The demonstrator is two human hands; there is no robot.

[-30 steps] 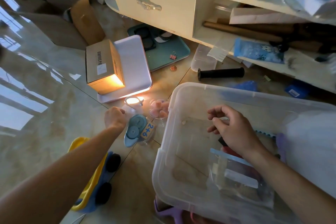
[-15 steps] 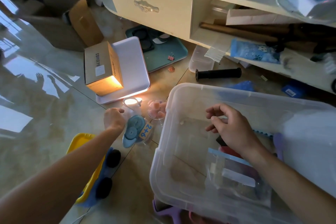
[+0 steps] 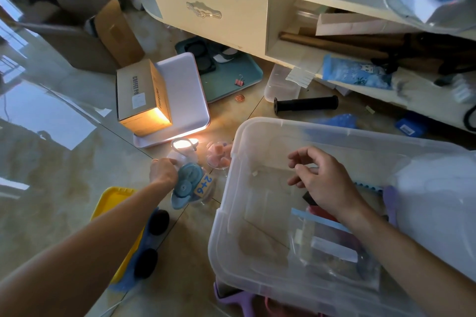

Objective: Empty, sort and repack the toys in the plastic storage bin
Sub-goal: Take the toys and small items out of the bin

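Note:
The clear plastic storage bin (image 3: 238, 141) fills the lower right. Inside it lie a clear zip bag (image 3: 332, 247), something red and black under my wrist, and a purple piece at the right wall. My right hand (image 3: 324, 183) hovers over the bin's middle with loosely curled, parted fingers and nothing in it. On the floor left of the bin, my left hand (image 3: 162, 171) is closed on a clear cup (image 3: 180, 153). Beside it sit a blue gear toy with a "2+6" card (image 3: 189, 184) and a cup of pink cubes (image 3: 219, 156).
A yellow and blue toy truck (image 3: 128, 239) lies under my left forearm. A cardboard box (image 3: 141, 95) rests on a white tray (image 3: 188, 90), with a teal tray (image 3: 231, 74) behind. A black handle (image 3: 306, 103) lies before the cluttered cream cabinet (image 3: 213, 13). Purple plastic (image 3: 239, 300) pokes from under the bin.
Both hands stay almost where they were. My left hand has edged slightly forward onto the clear cup, and my right hand's fingers have spread a little.

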